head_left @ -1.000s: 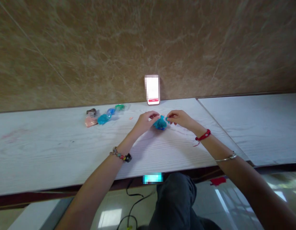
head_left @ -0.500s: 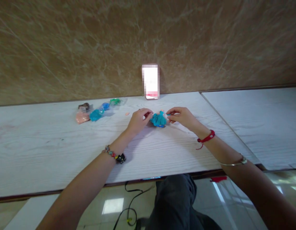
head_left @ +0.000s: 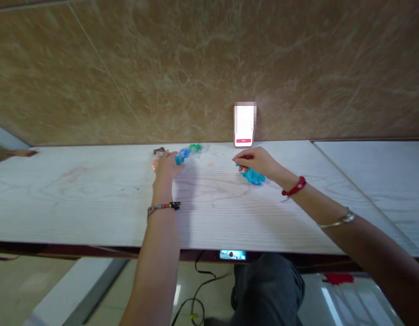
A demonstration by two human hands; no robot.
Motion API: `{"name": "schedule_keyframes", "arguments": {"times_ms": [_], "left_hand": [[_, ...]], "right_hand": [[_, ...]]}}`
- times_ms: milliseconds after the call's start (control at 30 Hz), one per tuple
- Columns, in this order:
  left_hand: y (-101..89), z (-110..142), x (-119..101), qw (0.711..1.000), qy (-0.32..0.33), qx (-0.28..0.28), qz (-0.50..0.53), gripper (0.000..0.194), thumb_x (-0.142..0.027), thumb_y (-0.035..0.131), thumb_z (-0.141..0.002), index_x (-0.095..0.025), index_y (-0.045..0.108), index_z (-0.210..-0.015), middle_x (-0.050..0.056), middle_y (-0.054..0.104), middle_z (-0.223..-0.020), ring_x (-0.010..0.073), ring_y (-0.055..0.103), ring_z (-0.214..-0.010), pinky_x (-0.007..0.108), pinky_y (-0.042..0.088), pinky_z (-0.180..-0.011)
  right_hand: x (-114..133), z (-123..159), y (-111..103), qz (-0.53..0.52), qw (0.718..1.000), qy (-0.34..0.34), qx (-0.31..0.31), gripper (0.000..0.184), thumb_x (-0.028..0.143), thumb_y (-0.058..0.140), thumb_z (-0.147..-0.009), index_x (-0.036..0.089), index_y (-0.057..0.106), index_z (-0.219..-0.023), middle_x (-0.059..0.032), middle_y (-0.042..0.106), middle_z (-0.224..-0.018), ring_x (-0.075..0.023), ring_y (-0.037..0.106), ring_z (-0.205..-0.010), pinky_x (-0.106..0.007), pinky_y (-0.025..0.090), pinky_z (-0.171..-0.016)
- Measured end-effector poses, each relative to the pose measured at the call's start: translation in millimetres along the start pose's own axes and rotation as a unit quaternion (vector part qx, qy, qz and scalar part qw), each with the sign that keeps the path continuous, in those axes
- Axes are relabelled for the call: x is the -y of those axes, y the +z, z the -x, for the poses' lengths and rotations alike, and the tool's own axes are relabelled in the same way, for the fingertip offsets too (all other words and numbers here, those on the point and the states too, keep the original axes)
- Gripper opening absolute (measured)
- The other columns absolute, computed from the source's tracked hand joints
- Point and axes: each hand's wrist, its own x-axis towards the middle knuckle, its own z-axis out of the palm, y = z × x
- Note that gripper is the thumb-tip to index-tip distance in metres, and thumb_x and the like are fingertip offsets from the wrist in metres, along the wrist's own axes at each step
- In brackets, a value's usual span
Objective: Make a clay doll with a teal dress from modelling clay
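Observation:
My left hand (head_left: 167,166) reaches over the small bags near the wall, thumb held apart from the fingers; its fingertips are partly hidden. Between thumb and fingers shows a turquoise bag of modelling clay (head_left: 179,158), and I cannot tell how firmly they touch it. A pink bag of clay (head_left: 154,164) pokes out on the hand's left side. My right hand (head_left: 257,160) is closed in a pinch, with a small turquoise bit of clay (head_left: 238,165) at its fingertips. Just below that hand lies a crumpled turquoise clay shape (head_left: 253,176) with blue at its base, partly covered.
Blue (head_left: 184,152) and green (head_left: 195,147) bagged clay lie by the wall, beside a dark brown lump (head_left: 159,151). A small pink piece (head_left: 211,164) sits on the white table (head_left: 212,217). A phone (head_left: 244,129) leans on the wall; another screen (head_left: 232,255) shows below the table edge.
My left hand has left the turquoise clay shape and moved left onto the bags. My right hand stays by the shape, now over its top. The whole view has shifted.

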Motion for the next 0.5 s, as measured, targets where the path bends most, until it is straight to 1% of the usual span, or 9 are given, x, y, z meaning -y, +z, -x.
{"name": "schedule_keyframes", "arguments": {"times_ms": [33,67,100,133,200,267,367,433,500], "left_hand": [[3.6,-2,8,1.0,-0.015,0.018,-0.003,0.055,-0.024,0.069,-0.072,-0.013,0.055,-0.124,0.015,0.06,-0.121,0.0287,0.054,-0.115,0.035,0.042,-0.096],[7.1,-4,12,1.0,-0.023,0.015,-0.001,0.057,-0.022,0.068,-0.071,-0.015,0.054,-0.125,0.013,0.06,-0.121,0.0281,0.054,-0.115,0.034,0.043,-0.096],[10.0,-5,14,0.999,-0.033,0.004,0.001,0.054,-0.019,0.066,-0.071,-0.017,0.055,-0.124,0.012,0.061,-0.121,0.027,0.055,-0.114,0.034,0.043,-0.096],[12.0,-6,14,0.999,-0.039,-0.001,0.004,0.05,-0.017,0.064,-0.072,-0.017,0.057,-0.122,0.011,0.063,-0.118,0.0261,0.056,-0.113,0.034,0.043,-0.096],[13.1,-7,12,0.999,-0.037,0.0,0.032,0.04,-0.018,0.063,-0.073,-0.018,0.063,-0.113,0.008,0.066,-0.112,0.0251,0.059,-0.108,0.034,0.044,-0.094],[11.8,-8,8,0.996,-0.023,0.018,0.079,0.038,-0.02,0.066,-0.071,-0.017,0.066,-0.109,0.008,0.068,-0.109,0.0238,0.062,-0.102,0.031,0.046,-0.09],[9.8,-8,4,0.993,-0.006,0.031,0.113,0.042,-0.019,0.068,-0.07,-0.015,0.066,-0.112,0.008,0.068,-0.109,0.0214,0.063,-0.096,0.027,0.048,-0.086],[9.7,-8,3,0.991,-0.005,0.032,0.128,0.043,-0.017,0.068,-0.069,-0.015,0.066,-0.112,0.008,0.068,-0.11,0.0219,0.063,-0.097,0.028,0.048,-0.085],[10.3,-8,1,0.99,-0.008,0.031,0.141,0.041,-0.016,0.068,-0.07,-0.016,0.067,-0.11,0.007,0.069,-0.109,0.022,0.063,-0.097,0.028,0.048,-0.085]], "right_hand": [[7,-15,13,0.002,1.0,0.001,-0.001,0.007,0.016,0.063,-0.075,0.013,0.069,-0.078,0.0006,0.063,-0.055,-0.008,0.06,-0.05,-0.018,0.049,-0.048],[12,-29,27,0.003,1.0,0.011,0.003,0.009,0.011,0.062,-0.075,0.012,0.069,-0.08,0.0005,0.063,-0.055,-0.0078,0.061,-0.051,-0.016,0.05,-0.049],[16,-44,40,0.006,1.0,0.022,0.009,0.01,0.008,0.06,-0.076,0.011,0.069,-0.079,-0.0002,0.064,-0.056,-0.008,0.062,-0.053,-0.016,0.051,-0.05],[18,-58,54,0.011,0.999,0.034,0.015,0.011,0.007,0.059,-0.077,0.011,0.069,-0.078,-0.0011,0.065,-0.057,-0.0087,0.064,-0.055,-0.016,0.052,-0.053],[17,-81,78,0.052,0.997,0.055,0.017,0.014,0.01,0.057,-0.08,0.01,0.07,-0.074,-0.0027,0.065,-0.056,-0.0109,0.066,-0.057,-0.018,0.054,-0.055],[13,-97,95,0.122,0.991,0.046,0.003,0.015,0.013,0.058,-0.081,0.011,0.072,-0.079,-0.0039,0.07,-0.065,-0.0122,0.068,-0.065,-0.019,0.054,-0.061],[6,-109,109,0.225,0.974,0.028,-0.016,0.02,0.009,0.063,-0.074,0.014,0.074,-0.089,-0.0039,0.074,-0.078,-0.0156,0.069,-0.078,-0.021,0.053,-0.07],[3,-111,112,0.248,0.968,0.024,-0.01,0.022,0.007,0.064,-0.071,0.013,0.075,-0.089,-0.0045,0.074,-0.081,-0.0175,0.069,-0.082,-0.021,0.052,-0.073],[1,-112,113,0.253,0.967,0.021,0.004,0.02,0.008,0.063,-0.073,0.013,0.075,-0.087,-0.0045,0.074,-0.079,-0.0168,0.069,-0.08,-0.02,0.051,-0.071]]}}
